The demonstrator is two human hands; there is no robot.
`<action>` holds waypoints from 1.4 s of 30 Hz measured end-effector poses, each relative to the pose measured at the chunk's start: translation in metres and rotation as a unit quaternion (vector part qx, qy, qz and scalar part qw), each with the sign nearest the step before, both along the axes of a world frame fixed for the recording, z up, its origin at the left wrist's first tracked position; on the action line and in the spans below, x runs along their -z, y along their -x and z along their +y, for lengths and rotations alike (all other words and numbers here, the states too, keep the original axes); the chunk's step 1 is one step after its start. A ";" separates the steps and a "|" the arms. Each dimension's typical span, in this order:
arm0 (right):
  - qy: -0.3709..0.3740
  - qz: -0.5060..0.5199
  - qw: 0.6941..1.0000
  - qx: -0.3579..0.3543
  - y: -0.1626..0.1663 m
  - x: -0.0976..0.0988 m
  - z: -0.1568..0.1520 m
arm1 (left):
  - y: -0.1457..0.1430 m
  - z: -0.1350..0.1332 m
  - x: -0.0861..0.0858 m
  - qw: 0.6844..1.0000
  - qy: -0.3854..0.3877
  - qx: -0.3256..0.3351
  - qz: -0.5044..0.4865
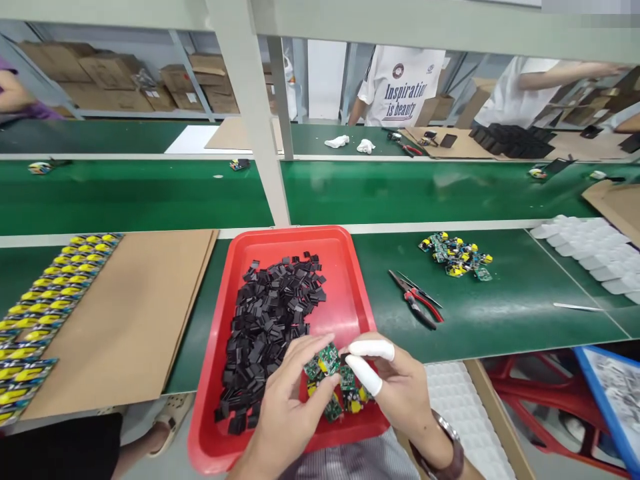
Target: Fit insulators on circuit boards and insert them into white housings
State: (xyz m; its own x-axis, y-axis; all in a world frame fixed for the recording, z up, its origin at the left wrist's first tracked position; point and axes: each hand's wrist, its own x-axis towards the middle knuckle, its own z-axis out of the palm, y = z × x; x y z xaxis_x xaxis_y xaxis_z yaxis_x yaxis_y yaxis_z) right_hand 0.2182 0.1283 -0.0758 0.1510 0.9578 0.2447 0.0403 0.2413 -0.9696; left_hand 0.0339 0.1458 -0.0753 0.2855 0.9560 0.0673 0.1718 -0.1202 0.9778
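My left hand (287,400) and my right hand (395,383) meet over the near edge of a red tray (350,267). Both pinch a small cluster of green circuit boards (333,380) with yellow parts. White finger cots cover my right thumb and forefinger. A heap of small black plastic pieces (273,320) fills the tray's left and middle, just beyond my left fingers.
Red-handled cutters (417,301) lie right of the tray, with a pile of circuit boards (457,255) behind. White plastic shells (595,250) sit far right, a cardboard sheet (125,313) and rows of yellow boards (45,307) left. Two people stand beyond the conveyor.
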 end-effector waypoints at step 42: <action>0.075 0.085 0.993 0.040 0.010 0.001 0.007 | 0.001 0.010 0.011 0.967 0.211 0.000 -0.140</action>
State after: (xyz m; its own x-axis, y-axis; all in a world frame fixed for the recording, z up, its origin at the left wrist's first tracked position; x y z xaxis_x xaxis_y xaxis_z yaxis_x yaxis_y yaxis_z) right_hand 0.2078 0.1355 -0.0767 0.2544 0.9650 0.0639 -0.1136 0.0955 -0.9889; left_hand 0.0329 0.1561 -0.0859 0.3134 0.9149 -0.2543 -0.1064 0.3000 0.9480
